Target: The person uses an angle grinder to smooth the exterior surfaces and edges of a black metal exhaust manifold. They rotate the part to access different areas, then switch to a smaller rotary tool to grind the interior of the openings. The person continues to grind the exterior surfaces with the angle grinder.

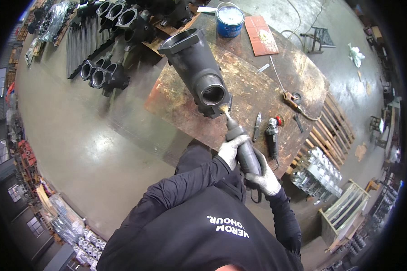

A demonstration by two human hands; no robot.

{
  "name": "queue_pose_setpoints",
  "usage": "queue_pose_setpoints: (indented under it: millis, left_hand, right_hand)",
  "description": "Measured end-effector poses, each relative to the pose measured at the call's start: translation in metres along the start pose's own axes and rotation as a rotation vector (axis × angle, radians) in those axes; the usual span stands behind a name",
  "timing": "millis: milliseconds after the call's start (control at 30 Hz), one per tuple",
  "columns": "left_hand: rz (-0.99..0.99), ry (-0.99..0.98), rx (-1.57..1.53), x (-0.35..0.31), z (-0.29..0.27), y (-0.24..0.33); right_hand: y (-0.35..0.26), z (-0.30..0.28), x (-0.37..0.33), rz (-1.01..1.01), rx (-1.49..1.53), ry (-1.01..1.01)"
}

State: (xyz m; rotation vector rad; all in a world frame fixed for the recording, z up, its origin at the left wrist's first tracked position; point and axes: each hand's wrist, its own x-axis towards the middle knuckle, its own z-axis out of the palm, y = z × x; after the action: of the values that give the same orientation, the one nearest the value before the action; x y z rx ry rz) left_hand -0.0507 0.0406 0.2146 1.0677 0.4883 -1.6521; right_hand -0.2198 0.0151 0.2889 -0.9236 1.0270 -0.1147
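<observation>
Curling around the grey power tool (247, 156), the left hand (231, 151) is nearer the black casting (195, 63) while the right hand (265, 177) grasps the tool's rear; the casting is ahead-left of both, near the table's (257, 97) left corner, long axis slanting away leftward.

Casting (193, 61) is black; power tool (248, 156), dark grey; bucket (229, 30), blue; flat sheet (256, 29), reddish.

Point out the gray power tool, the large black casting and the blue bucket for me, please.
Gray power tool (247, 156), head view: middle of its body.
Large black casting (193, 62), head view: its outer wall.
Blue bucket (229, 30), head view: its side wall.
</observation>
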Motion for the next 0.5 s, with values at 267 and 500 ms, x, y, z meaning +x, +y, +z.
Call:
queue_pose_setpoints:
  millis: [267, 500]
  left_hand:
    - [-0.073, -0.078, -0.305, 0.027, 0.002, 0.061]
    - [-0.188, -0.263, -0.408, 0.063, -0.003, 0.079]
  right_hand:
    - [-0.094, 0.071, 0.035, 0.126, -0.289, 0.135]
    - [-0.121, 0.093, 0.094, -0.109, -1.107, 0.239]
